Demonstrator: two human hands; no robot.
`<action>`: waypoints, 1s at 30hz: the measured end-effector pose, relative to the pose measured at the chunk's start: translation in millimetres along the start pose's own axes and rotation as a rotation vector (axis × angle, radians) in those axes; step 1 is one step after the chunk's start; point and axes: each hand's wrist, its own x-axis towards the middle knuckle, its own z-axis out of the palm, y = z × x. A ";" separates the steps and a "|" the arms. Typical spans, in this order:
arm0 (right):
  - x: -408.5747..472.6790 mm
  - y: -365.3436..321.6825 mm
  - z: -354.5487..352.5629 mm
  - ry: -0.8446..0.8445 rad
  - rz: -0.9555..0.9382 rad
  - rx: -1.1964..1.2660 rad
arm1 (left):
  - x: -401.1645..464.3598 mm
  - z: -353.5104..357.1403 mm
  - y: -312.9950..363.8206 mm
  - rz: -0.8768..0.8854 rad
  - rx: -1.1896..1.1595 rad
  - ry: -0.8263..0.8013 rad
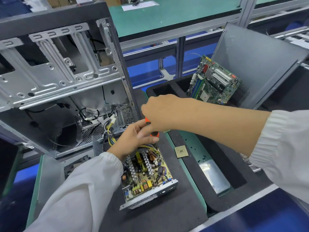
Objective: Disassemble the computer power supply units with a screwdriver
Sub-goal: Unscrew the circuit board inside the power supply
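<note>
Factory workroom, green-topped counter [175, 19] behind, black foam mat [167, 215] underfoot of the work.

At far left, stripped computer case [55, 72], standing open, drive cage bare, loose cable bundle [108, 129] trailing out toward the mat.

Next, left hand [133, 139], white sleeve, fingers loosely curled around the lower shaft of the orange-and-black screwdriver [153, 131], steadying it.

Just below, power supply unit [147, 178] lying on the mat, lid already off, circuit board, coils and heatsinks exposed, still seated in its metal tray. Screwdriver tip aimed down at the far end of the board, near the wire bundle; exact screw hidden behind the hand.

Right hand [160, 113] above, closed over the top of the screwdriver handle, wrist bent down.

Further right, CPU chip [181, 151] lying on the mat edge, small loose screws [200, 158] scattered on green beside it, clear plastic bag [214, 176] in a recess.

At far right, motherboard [215, 82] leaning against a grey metal panel [259, 64].

Judged progress: cover removed; board screws, board lift-out and wiring apparently still to do.
</note>
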 end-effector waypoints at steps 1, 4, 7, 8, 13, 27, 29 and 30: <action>1.5 -2.6 2.9 0.039 0.026 -0.022 | -0.8 0.3 1.6 0.015 0.009 -0.001; 3.2 -8.0 4.0 -0.007 -0.030 -0.022 | -1.3 -1.4 -2.6 -0.026 -0.049 -0.008; 1.5 -2.6 -2.0 -0.087 -0.129 -0.002 | -1.6 -3.4 -5.0 -0.049 -0.038 -0.010; 1.6 -0.4 -2.3 -0.099 -0.154 0.013 | -1.4 -3.3 -5.1 -0.047 -0.031 -0.011; -6.7 14.8 -7.1 -0.062 -0.215 0.132 | 0.0 -5.3 -5.4 0.003 0.062 -0.014; -44.5 83.5 -17.8 0.067 0.039 0.519 | 5.0 -3.4 -2.2 -0.026 -0.069 0.174; -50.7 96.6 -18.4 0.122 0.112 0.695 | 4.4 -4.5 1.5 -0.032 -0.169 0.316; -53.3 102.1 -16.8 0.166 0.162 0.775 | 2.8 -4.7 4.5 -0.037 -0.206 0.390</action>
